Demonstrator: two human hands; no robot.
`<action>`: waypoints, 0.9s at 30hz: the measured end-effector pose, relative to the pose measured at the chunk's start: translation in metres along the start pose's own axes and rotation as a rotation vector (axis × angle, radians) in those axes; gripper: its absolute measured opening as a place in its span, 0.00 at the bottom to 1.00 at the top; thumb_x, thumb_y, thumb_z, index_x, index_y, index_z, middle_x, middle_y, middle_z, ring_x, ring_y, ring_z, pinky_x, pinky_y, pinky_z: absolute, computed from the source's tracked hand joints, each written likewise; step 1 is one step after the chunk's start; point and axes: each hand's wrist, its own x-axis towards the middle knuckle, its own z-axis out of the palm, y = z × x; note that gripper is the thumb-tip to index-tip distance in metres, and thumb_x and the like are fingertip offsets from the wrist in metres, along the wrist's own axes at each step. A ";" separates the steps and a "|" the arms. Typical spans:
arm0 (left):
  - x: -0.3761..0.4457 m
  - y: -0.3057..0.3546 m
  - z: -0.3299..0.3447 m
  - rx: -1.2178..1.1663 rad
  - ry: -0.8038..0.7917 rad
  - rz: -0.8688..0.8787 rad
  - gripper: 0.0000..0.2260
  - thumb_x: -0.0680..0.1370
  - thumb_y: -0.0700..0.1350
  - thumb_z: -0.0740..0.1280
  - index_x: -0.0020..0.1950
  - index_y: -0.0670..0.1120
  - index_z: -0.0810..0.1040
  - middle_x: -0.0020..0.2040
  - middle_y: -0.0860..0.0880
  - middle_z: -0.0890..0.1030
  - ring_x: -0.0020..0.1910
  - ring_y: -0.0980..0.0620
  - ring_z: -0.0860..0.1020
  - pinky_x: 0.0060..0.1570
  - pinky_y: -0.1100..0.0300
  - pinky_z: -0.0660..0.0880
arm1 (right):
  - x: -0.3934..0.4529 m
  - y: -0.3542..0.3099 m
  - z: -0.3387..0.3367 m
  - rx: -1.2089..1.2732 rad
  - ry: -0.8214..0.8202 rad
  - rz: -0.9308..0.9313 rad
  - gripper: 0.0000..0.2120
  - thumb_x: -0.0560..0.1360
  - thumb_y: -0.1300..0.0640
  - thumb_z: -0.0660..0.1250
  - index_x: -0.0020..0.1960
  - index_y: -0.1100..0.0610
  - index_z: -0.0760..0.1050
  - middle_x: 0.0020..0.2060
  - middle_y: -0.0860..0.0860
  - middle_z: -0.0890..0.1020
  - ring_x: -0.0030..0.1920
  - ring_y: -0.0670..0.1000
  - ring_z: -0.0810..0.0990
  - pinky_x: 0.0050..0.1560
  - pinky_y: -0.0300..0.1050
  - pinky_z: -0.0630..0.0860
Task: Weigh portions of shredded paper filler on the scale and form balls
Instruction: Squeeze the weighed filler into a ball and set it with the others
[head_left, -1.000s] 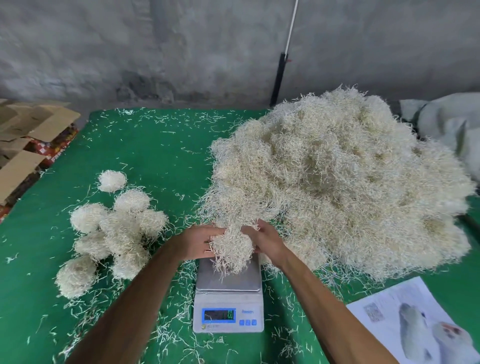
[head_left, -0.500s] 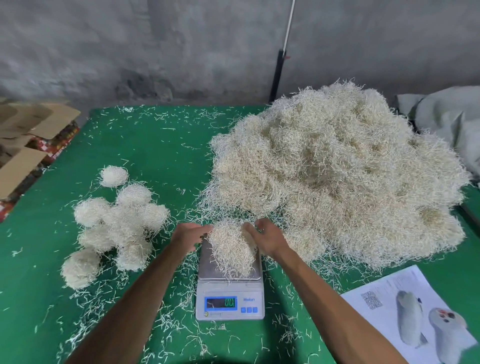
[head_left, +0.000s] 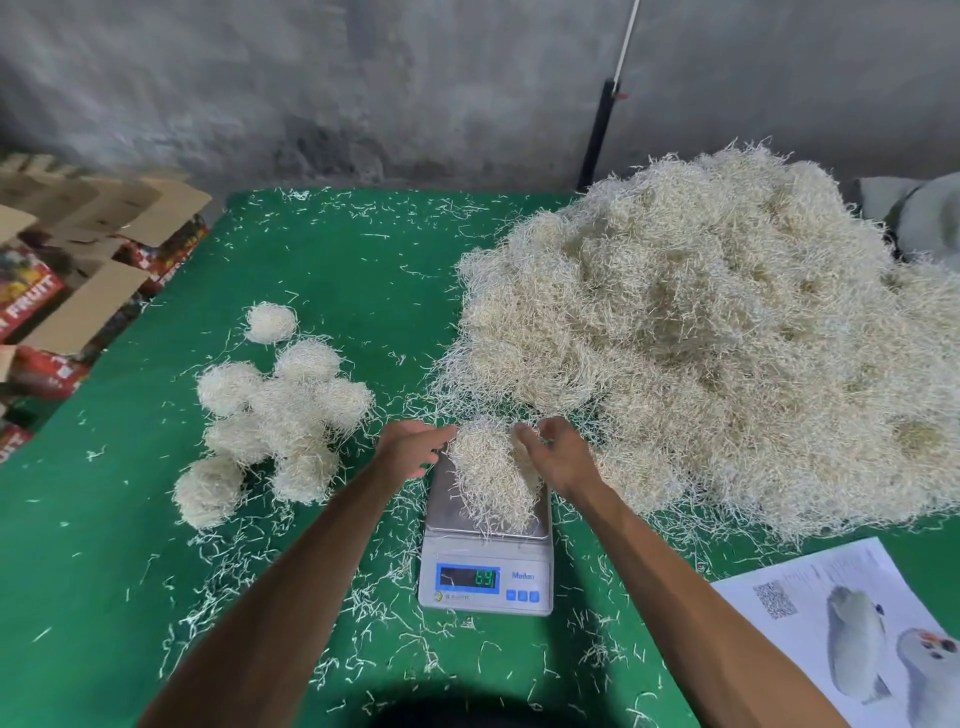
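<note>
Two bare arms reaching in from the bottom, meeting over the scale (head_left: 485, 551) in the middle of the green tabletop (head_left: 130, 571).

Left hand (head_left: 410, 451) beside the left side of the clump of shredded paper (head_left: 491, 473), fingers straight and loose, grip apart, tips just at the clump. Right hand (head_left: 553, 457) on the clump's right side, fingers bent a little and spread, grip apart too, holding nothing tight. Hard to tell how much each hand really touches.

Clump sitting on the shiny plate of the scale, some strands hanging over the front. Lit green digits on the small screen, too blurry to read for sure.

Big heap of shredded paper (head_left: 727, 338) to the right, touching the far side of the scale, cut off by the right edge of the view. Finished paper balls (head_left: 280, 410) bunched together on the left, well apart from the scale. Loose strands scattered all over.

Printed sheet (head_left: 852, 639) at the bottom right, cut off at the corner. Cardboard boxes (head_left: 78, 270) past the left edge of the tabletop. Open green room near the far left corner and between the balls and the heap. Grey wall (head_left: 363, 78) behind, a thin pole (head_left: 605, 119) leaning on it.
</note>
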 end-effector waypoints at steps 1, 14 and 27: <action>0.000 0.000 0.000 -0.003 0.001 0.000 0.23 0.72 0.54 0.77 0.59 0.41 0.80 0.51 0.44 0.84 0.48 0.49 0.83 0.41 0.58 0.79 | 0.000 0.000 0.001 0.007 -0.005 0.000 0.35 0.81 0.35 0.62 0.75 0.61 0.67 0.71 0.59 0.75 0.67 0.60 0.76 0.68 0.55 0.73; 0.001 -0.002 0.000 -0.034 -0.021 -0.013 0.22 0.74 0.52 0.76 0.61 0.39 0.79 0.55 0.43 0.83 0.51 0.46 0.82 0.50 0.52 0.81 | 0.006 0.007 0.004 0.015 -0.009 0.002 0.36 0.80 0.35 0.63 0.76 0.61 0.65 0.71 0.59 0.75 0.69 0.60 0.75 0.70 0.56 0.73; 0.008 -0.002 0.010 -0.130 0.012 -0.044 0.11 0.75 0.47 0.76 0.54 0.47 0.81 0.50 0.46 0.83 0.49 0.48 0.82 0.40 0.59 0.79 | 0.011 0.005 0.011 -0.057 0.071 -0.023 0.31 0.81 0.36 0.64 0.72 0.59 0.71 0.68 0.57 0.78 0.64 0.57 0.80 0.66 0.53 0.77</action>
